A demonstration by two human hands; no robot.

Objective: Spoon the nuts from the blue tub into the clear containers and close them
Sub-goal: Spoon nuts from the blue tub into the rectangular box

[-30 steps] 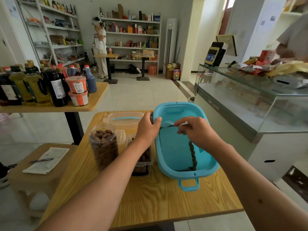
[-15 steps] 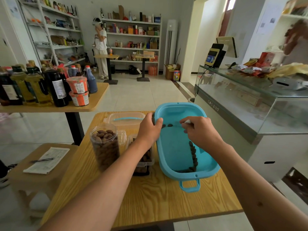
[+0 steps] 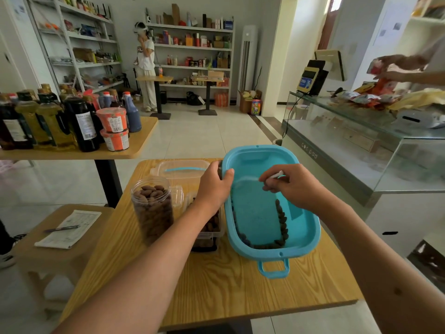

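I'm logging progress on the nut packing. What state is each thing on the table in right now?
blue tub: tilted, nearly empty, nuts along its low edge
round jar: full, no lid
rectangular container: open, partly filled
clear lid: lying flat behind
left hand: gripping tub rim
right hand: holding white spoon

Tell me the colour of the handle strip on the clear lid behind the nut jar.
Light blue, on the clear lid, seen in the head view.
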